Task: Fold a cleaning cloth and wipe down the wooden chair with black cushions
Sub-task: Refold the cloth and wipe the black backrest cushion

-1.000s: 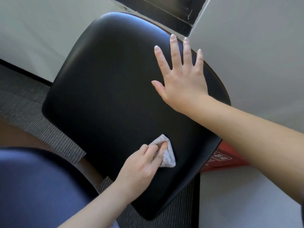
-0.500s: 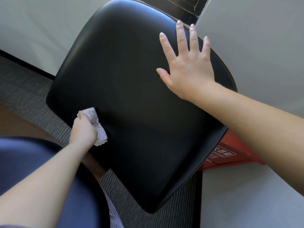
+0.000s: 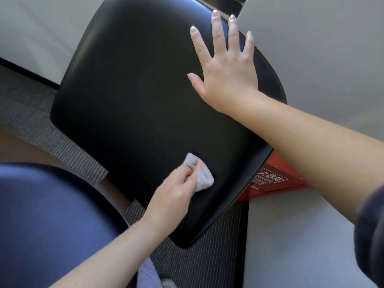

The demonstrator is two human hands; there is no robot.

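"Is it bright?"

"Yes, soft and even. The wall (image 3: 332,59) looks pale, and the black cushion (image 3: 135,90) has a dull shine on its upper left side."

"Is anything fuzzy?"

"The left hand (image 3: 172,196) and the cloth (image 3: 204,179) look smeared. The right hand (image 3: 226,75) is sharp. The dark sleeve (image 3: 372,235) at the edge is blurry, and lines bend near the corners."

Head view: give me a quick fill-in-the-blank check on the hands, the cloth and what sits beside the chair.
1. The left hand pinches the cloth against the ____ cushion.
2. The right hand rests flat on the cushion and holds ____.
3. The box beside the cushion's edge is ____ in colour.
Missing words: black; nothing; red.
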